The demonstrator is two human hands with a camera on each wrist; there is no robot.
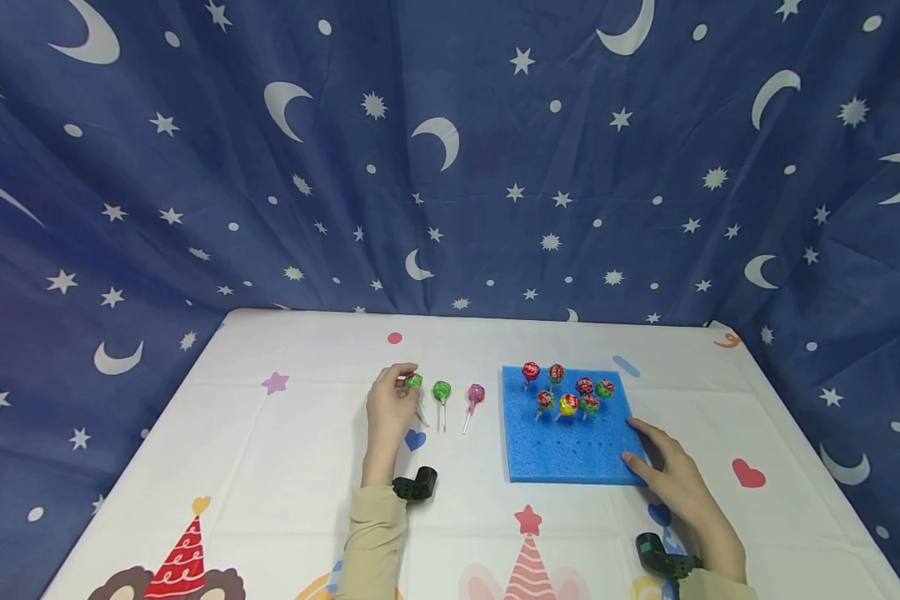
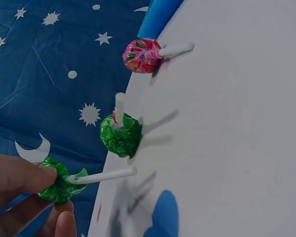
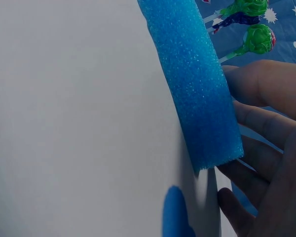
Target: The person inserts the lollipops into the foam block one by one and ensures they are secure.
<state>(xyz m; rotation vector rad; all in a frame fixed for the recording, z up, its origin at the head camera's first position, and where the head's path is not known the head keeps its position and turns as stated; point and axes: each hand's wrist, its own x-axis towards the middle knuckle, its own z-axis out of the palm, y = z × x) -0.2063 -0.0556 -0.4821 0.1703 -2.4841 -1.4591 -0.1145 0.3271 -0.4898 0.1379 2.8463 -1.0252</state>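
My left hand (image 1: 388, 412) pinches a green-wrapped lollipop (image 2: 59, 185) by its round head, and the white stick points away from the fingers. Beside it on the table lie another green lollipop (image 1: 441, 392) and a pink one (image 1: 476, 393). A blue foam block (image 1: 562, 467) lies to the right, with several lollipops standing in its far half; among them are a yellow one (image 1: 567, 404) and a red one (image 1: 531, 371). My right hand (image 1: 675, 479) rests along the block's right edge, fingers spread and loosely bent, as the right wrist view shows beside the foam side (image 3: 202, 98).
Small holes (image 1: 577, 446) dot the near half of the foam. A white cloth (image 1: 270, 467) printed with hearts, stars and party hats covers the table. Behind it hangs a dark blue curtain (image 1: 480, 267) with moons and stars.
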